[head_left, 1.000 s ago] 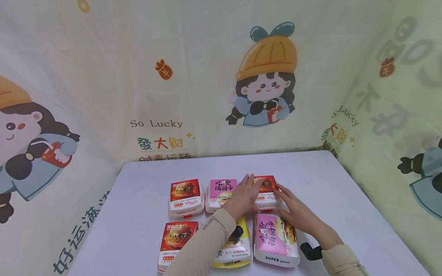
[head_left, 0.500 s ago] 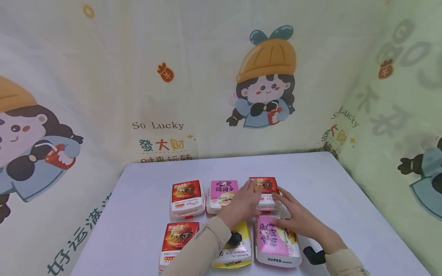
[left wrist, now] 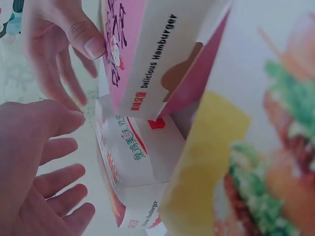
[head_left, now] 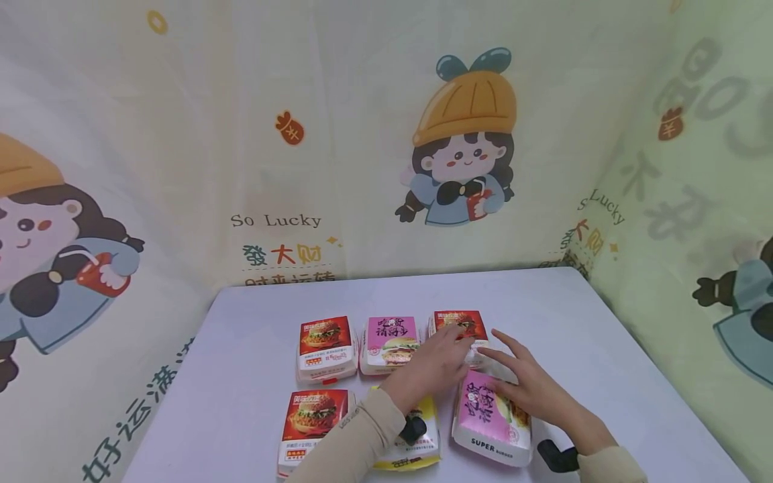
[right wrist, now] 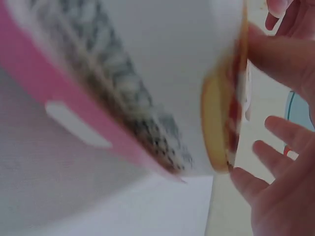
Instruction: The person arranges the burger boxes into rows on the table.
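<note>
Burger cartons stand in two short rows. My left hand (head_left: 437, 362) is over the near left part of the back-right red burger box (head_left: 461, 323), fingers loosely spread. My right hand (head_left: 528, 382) reaches over the far edge of the front-right pink burger box (head_left: 483, 419), which sits turned at an angle. Its thumb (left wrist: 93, 46) lies on that box's far top edge in the left wrist view, while the other fingers (right wrist: 275, 152) stay spread and off it in the right wrist view. Between my forearms, a yellow burger box (head_left: 423, 436) is partly hidden.
Another pink burger box (head_left: 391, 342) stands at the back middle, beside a red burger box (head_left: 326, 345). At front left, another red burger box (head_left: 314, 422) is partly covered by my left sleeve (head_left: 356, 436). A printed cloth (head_left: 362, 134) rises behind the white table (head_left: 241, 349).
The front-right pink box has turned and shifted slightly right. My left hand has moved right and nearer, uncovering more of the back-middle pink box; my right hand has moved slightly right and nearer.
</note>
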Available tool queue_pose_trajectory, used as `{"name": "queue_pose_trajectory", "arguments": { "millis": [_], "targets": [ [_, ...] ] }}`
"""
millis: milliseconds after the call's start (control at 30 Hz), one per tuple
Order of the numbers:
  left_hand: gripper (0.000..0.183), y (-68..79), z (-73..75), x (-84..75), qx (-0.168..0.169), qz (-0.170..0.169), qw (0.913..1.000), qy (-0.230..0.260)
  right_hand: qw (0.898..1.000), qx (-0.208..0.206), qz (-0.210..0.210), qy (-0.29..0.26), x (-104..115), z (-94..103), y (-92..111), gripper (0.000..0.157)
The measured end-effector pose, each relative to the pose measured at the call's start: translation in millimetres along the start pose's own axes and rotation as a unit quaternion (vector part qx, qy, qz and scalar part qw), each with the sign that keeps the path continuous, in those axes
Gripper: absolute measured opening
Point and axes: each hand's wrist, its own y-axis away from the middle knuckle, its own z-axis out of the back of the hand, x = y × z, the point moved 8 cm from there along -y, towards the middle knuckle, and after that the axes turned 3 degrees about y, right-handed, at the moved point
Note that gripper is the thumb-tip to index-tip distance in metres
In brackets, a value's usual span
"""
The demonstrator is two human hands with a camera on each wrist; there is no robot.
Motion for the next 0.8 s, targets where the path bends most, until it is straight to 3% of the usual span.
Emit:
{"name": "queue_pose_trajectory", "arguments": {
  "millis": [167, 267, 533, 800],
  "targets": [
    [0.041, 3.2, 2.2, -3.4, -0.018, -0.028, 0.9993, -0.015, 0.999, -0.008, 0.044, 0.01, 8, 0.2, 1, 0.036],
    [0.038, 4.9, 3.0, -4.5, -0.028, -0.039, 0.9986, -0.022, 0.999, 0.004, 0.046, 0.016, 10, -0.9, 0, 0.039],
    [0.032, 10.5, 2.2, -7.4, -0.029, -0.051, 0.9978, -0.03, 0.999, 0.034, 0.011, 0.01, 7, -5.4, 2, 0.026],
    [0.032, 15.5, -2.8, -16.1, -0.008, -0.054, 0.998, -0.029, 0.999, 0.003, -0.009, 0.037, 5, 0.0, 6, 0.029]
  ]
}}
